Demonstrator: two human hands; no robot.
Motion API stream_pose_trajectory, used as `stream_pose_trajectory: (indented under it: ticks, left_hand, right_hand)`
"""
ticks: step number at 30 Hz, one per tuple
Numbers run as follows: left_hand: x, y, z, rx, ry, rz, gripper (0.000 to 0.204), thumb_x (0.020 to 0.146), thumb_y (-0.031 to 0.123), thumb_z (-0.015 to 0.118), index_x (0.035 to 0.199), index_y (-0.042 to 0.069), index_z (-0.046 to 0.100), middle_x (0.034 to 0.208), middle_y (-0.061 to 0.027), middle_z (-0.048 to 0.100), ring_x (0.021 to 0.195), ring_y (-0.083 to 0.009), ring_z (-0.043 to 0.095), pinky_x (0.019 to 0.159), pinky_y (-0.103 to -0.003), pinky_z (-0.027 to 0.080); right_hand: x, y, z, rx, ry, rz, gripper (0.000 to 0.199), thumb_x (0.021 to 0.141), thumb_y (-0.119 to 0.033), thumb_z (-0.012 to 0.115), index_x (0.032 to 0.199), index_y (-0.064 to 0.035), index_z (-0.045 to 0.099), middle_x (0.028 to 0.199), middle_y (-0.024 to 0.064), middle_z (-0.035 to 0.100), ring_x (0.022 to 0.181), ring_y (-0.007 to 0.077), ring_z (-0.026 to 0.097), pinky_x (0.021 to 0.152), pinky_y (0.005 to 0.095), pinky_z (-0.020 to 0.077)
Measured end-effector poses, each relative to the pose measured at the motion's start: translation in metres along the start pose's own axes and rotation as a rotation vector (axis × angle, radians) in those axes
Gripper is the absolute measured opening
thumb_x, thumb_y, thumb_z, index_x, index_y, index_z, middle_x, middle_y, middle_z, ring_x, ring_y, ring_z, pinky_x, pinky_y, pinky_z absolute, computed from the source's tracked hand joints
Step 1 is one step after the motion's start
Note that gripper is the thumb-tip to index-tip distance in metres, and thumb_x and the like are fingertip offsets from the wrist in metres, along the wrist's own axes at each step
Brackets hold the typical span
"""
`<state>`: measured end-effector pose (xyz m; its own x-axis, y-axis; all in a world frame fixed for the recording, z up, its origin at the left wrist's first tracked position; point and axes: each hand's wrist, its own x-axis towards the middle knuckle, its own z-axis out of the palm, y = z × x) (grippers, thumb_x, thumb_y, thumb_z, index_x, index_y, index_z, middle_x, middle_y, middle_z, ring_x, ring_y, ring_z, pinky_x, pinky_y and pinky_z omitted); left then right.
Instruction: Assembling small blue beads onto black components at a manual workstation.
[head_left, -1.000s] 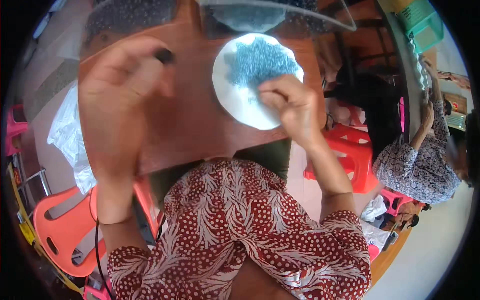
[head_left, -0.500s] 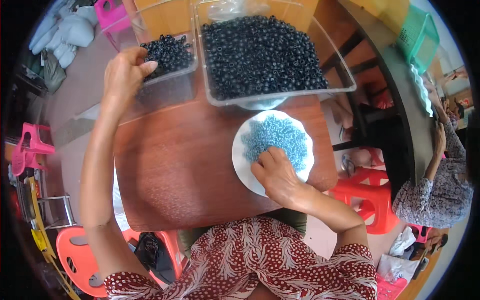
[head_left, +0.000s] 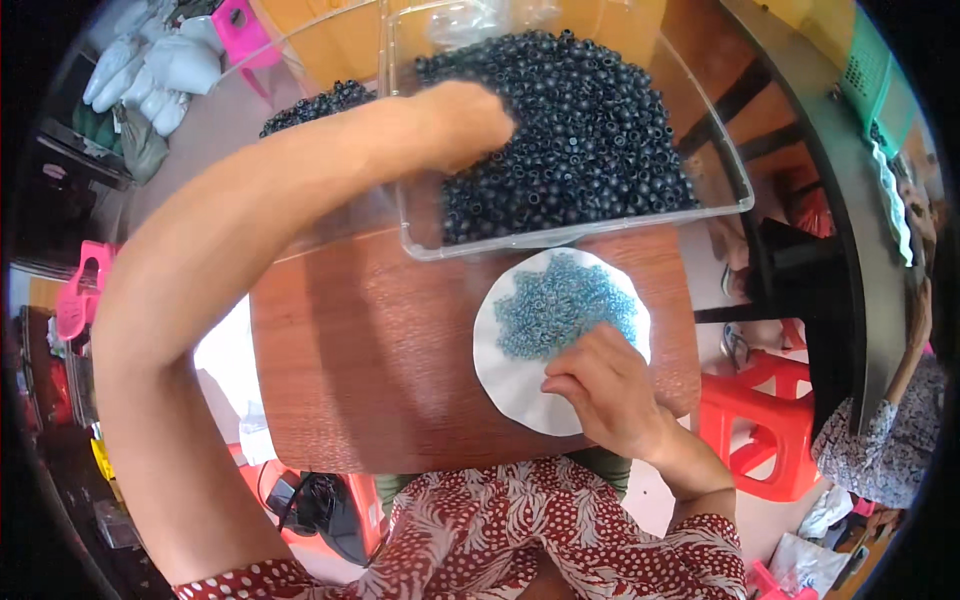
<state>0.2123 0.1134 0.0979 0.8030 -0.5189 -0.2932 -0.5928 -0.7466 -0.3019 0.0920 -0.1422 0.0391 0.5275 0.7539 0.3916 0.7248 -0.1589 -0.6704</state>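
My left hand (head_left: 465, 125), smeared by motion, is over the left side of a large clear plastic bin (head_left: 580, 237) heaped with small round black pieces (head_left: 570, 130), each with a hole. Its fingers are hidden. On the table stands a white scalloped plate (head_left: 505, 390) with a pile of tiny glassy blue beads (head_left: 560, 305). My right hand (head_left: 610, 390) hovers at the pile's near right edge, fingers curled toward the thumb. Anything held in it is too small to make out.
A smaller bin of black pieces (head_left: 315, 107) stands left of the large one, partly behind my left arm. Both sit at the far side of the brown wooden table (head_left: 400, 400). Red stools (head_left: 760, 420) stand to the right, near a dark table (head_left: 840, 200) where another person's arm (head_left: 908, 345) shows.
My left hand has moved right, from the smaller bin to the large one. My right hand has drawn back slightly from the middle of the beads toward the near right.
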Motion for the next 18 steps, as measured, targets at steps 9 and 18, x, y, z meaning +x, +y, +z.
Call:
stream_pose_trajectory:
  ticks: [9,18]
  left_hand:
    - [0.025,-0.007,0.036,-0.045,-0.283,0.017,0.017,0.057,0.007,0.069,0.073,0.004,0.065,0.078,-0.0141,0.065,0.080,-0.0300,0.063,0.067,-0.037,0.052]
    - [-0.040,-0.009,-0.027,-1.000,0.292,-0.261,0.015,0.068,0.004,0.063,0.083,0.002,0.063,0.078,-0.0099,0.063,0.069,-0.0185,0.059,0.062,-0.031,0.047]
  right_hand:
    - [-0.016,-0.001,-0.023,0.063,0.063,0.067,0.017,0.064,0.001,0.068,0.078,-0.0031,0.060,0.074,0.0071,0.057,0.065,0.0233,0.051,0.056,0.0312,0.0387]
    - [-0.019,-0.012,-0.024,0.025,0.155,0.020,0.019,0.063,0.001,0.069,0.080,-0.0029,0.061,0.074,0.0079,0.057,0.066,0.0237,0.052,0.057,0.0314,0.0397]
